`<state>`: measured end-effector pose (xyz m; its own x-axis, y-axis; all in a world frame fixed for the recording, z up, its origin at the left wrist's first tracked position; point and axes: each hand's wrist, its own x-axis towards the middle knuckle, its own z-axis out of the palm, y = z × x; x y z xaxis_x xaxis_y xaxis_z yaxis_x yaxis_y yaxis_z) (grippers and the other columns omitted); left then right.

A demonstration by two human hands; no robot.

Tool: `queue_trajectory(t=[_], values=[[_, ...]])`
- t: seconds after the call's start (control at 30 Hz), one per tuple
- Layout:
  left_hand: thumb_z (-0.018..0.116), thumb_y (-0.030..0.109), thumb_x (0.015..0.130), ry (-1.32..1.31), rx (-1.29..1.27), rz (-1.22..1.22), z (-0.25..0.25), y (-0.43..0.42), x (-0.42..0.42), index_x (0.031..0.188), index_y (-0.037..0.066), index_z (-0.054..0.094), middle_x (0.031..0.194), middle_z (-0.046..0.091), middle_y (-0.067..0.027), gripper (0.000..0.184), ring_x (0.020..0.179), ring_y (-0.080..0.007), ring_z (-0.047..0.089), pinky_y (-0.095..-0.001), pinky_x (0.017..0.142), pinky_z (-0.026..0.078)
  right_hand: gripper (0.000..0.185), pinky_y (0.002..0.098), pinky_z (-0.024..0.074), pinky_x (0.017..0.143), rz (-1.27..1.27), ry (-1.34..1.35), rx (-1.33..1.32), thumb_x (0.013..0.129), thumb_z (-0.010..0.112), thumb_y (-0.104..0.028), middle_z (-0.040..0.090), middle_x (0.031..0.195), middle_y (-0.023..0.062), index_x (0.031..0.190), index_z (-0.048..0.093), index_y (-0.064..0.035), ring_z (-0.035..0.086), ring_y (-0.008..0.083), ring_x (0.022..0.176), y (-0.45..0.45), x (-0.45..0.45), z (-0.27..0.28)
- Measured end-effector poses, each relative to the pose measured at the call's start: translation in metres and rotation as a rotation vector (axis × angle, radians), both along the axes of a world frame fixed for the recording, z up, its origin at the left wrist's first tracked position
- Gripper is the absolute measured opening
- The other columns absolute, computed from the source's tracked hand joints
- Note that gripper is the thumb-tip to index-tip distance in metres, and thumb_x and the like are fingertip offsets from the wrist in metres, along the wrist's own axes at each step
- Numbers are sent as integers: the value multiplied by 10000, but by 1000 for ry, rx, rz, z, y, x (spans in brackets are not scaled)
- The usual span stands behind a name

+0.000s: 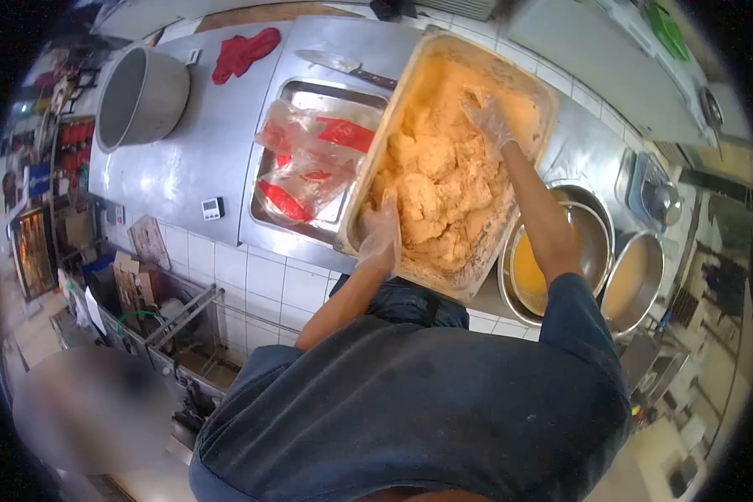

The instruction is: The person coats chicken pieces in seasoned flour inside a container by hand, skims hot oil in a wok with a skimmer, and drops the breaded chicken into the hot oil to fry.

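Observation:
A large rectangular tub (517, 65) holds orange-yellow breading flour and lumpy flour-coated pieces (431, 188) that look like chicken. My left hand (381, 233), in a clear plastic glove, is inside the tub's near left corner. Its fingers reach out against the coated pieces. Toward the far right side, my right hand (489, 121), also gloved, rests in the loose flour with fingers apart and dusted with it. Neither hand visibly grips a piece, though flour partly hides the fingertips.
Left of the tub, a metal tray (263, 219) holds plastic bags with red print (318, 163). A knife (343, 65), red cloth (244, 54), timer (213, 208) and deep pot (146, 99) lie farther left. Bowls with yellow liquid (529, 266) stand right. A blurred person (92, 410) is lower left.

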<state>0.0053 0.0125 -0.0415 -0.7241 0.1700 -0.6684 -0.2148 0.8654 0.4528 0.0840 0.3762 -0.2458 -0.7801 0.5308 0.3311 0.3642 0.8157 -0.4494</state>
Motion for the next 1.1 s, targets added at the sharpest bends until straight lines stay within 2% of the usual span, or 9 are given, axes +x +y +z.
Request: queue_trajectory(t=[0.13,0.27,0.4,0.5,0.7,0.83,0.97,1.03,1.1], values=[[592,383,950,-109,138,91,-43,5,0,1344,-44,495,1312,573,-222,589,1206,-322,573,-434,1015,480,362,363,475,937,-29,-220,-789,993,542,-289,606,1272,118,1280,604,-77,594,226,1123,20,-34,-51],[594,355,952,-245,404,300,-68,21,-7,1337,-31,504,1306,579,-209,553,1198,-311,580,-444,1016,486,421,378,438,1054,302,-309,-460,1007,477,-228,498,1442,109,1402,523,-91,536,219,1242,-41,-59,-6],[596,327,954,-596,809,543,-81,50,-24,1330,-18,513,1300,584,-196,518,1190,-301,586,-454,1017,493,451,295,468,1004,142,-140,-1454,952,621,-305,620,1264,75,1310,591,-32,571,183,1170,-81,-55,101],[598,306,955,-876,1030,653,-85,64,-33,1325,-9,520,1295,588,-187,492,1183,-293,592,-461,1018,498,429,294,480,996,-49,-271,-1894,984,582,-242,573,1352,87,1364,549,-46,564,180,1191,-66,-59,103],[602,344,957,-987,996,341,-92,86,-35,1375,57,504,1283,572,-238,517,1171,-322,587,-440,995,500,456,309,523,958,-27,61,-1740,1019,506,-287,571,1355,142,1372,519,1,605,212,1159,-85,-21,132],[588,342,957,-778,1039,202,-70,99,-38,1347,44,525,1266,580,-252,494,1168,-329,591,-443,983,493,472,332,503,1004,94,-83,-1620,1017,510,-334,587,1324,157,1366,522,-16,567,251,1225,-50,21,156],[574,339,958,-443,951,178,-46,90,-36,1319,31,546,1249,588,-265,475,1166,-336,594,-446,970,486,517,322,536,917,747,137,-948,965,584,-433,630,1233,125,1334,564,-71,613,246,1116,-41,25,188],[567,337,958,-319,825,182,-38,76,-36,1304,24,556,1240,592,-272,467,1164,-340,596,-447,964,482,542,302,549,872,832,96,-670,936,621,-467,655,1185,106,1319,580,-85,644,225,1051,-48,22,202],[560,336,958,-239,648,150,-35,53,-31,1290,18,566,1232,596,-278,460,1163,-344,597,-448,958,479,568,288,539,879,532,-420,-638,915,648,-476,659,1179,100,1323,578,-86,644,217,1053,-32,28,180]])
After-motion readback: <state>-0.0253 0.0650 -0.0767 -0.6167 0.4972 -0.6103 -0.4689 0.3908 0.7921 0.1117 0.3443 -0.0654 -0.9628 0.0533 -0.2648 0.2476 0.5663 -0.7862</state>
